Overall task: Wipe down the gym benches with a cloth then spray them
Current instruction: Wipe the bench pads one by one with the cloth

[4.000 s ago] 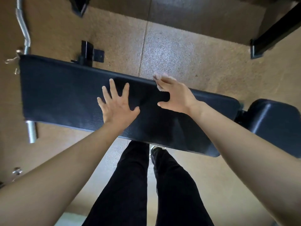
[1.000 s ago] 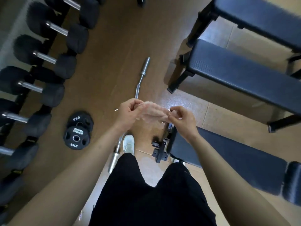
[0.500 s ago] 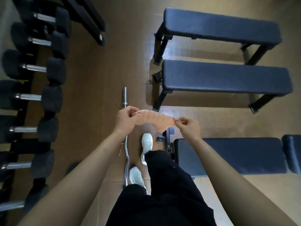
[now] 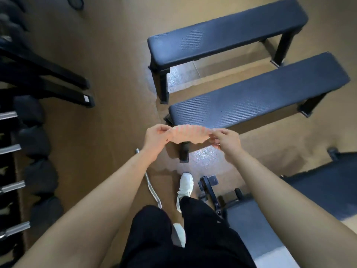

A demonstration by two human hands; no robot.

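1. The left hand (image 4: 157, 137) pinches the left edge of a pale pink cloth (image 4: 188, 135), fingers curled round it.
2. The right hand (image 4: 227, 140) pinches the cloth's right edge, so the cloth hangs stretched between the two hands in mid-air, bowed slightly upward.
3. The cloth is held above the floor (image 4: 116, 93), just in front of the near end of the middle bench (image 4: 260, 99), not touching it.
4. A second flat bench (image 4: 226, 33) stands beyond the middle one, parallel and close to it.
5. A third bench (image 4: 328, 186) lies at lower right, partly hidden by the right forearm.
6. A curl bar (image 4: 152, 188) lies on the floor beside a white shoe (image 4: 185, 185).
7. Dumbbells (image 4: 34, 140) sit on a rack along the left edge.
8. The person's black trousers (image 4: 173, 238) fill the bottom centre.
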